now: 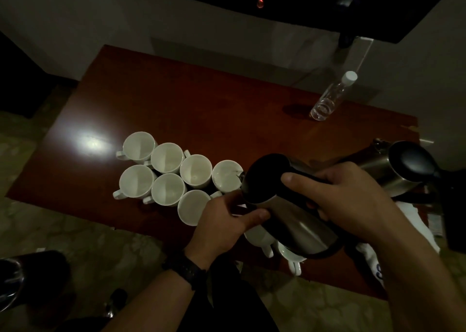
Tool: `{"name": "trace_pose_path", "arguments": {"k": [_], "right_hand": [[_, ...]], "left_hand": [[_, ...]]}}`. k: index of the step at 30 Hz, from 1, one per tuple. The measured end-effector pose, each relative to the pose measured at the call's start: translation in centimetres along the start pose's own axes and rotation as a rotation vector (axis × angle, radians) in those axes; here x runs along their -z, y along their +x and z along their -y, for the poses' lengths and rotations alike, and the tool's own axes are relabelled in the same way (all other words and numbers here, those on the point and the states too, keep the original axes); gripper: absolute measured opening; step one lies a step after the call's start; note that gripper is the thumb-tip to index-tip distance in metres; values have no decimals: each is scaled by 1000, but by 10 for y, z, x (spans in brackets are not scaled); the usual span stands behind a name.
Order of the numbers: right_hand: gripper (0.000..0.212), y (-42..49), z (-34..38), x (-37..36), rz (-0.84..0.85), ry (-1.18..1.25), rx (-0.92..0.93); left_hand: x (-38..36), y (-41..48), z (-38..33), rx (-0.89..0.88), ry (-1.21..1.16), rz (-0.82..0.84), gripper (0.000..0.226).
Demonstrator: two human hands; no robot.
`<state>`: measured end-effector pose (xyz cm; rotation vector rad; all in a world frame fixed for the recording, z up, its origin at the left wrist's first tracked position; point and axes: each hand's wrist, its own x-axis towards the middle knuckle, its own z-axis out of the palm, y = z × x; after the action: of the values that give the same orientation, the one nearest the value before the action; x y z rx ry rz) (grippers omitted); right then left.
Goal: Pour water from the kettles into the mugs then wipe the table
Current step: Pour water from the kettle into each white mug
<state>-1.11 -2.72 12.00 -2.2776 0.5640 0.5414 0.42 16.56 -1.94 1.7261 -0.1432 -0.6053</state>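
A steel kettle [287, 215] with a black lid is tilted to the left, its spout over a white mug [225, 177]. My right hand [343, 200] grips its black handle from above. My left hand [227, 223] rests against the kettle's lower side with the thumb on the steel. Several white mugs [166, 172] stand packed in two rows on the dark red table [176, 99]. Two more mugs [262, 238] are partly hidden under the kettle. A second steel kettle [401, 167] stands at the right edge.
A clear plastic bottle [330, 99] with a white cap stands at the back right. A white cloth [373, 253] lies at the table's right front corner under my right arm. A dark screen hangs above the far edge. Bright glare marks the table's left part.
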Motion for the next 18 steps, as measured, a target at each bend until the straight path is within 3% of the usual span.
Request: {"name": "trace_pose_path", "arguments": {"k": [10,18], "right_hand": [[75,-2,1,4,12,-5,-10],[89,-2,5,6,21,-19,19]], "left_hand": [[-2,-2,-1,9,-33,-21,33],[-4,-3,-3,13,-66,-28,36]]}}
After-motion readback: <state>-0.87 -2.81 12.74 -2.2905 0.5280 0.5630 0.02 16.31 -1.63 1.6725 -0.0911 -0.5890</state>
